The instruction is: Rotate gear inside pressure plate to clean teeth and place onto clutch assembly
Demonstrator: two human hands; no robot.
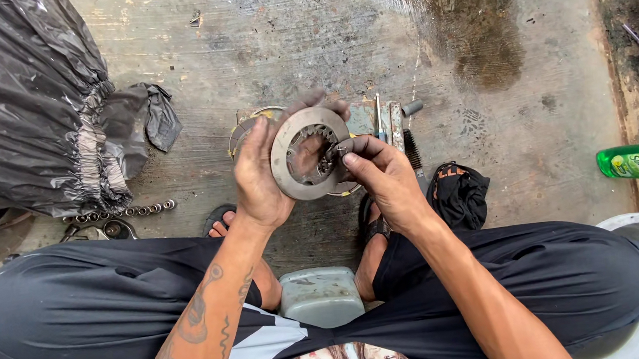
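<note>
left hand (258, 179) is wrapped around the rim of a round grey metal disc with a toothed centre opening (310, 162), holding it up above the wet concrete floor (486, 124), between my knees. right hand (382, 177) pinches a small dark metal part (333, 153) against the disc's inner edge, fingers narrow. black plastic sheet (15, 99) bunched at far left, a row of small metal rings (123, 212) below it. green plastic bottle (636, 162) lies at right, well apart.

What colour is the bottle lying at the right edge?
The bottle is green, seen best in the head view.
</note>
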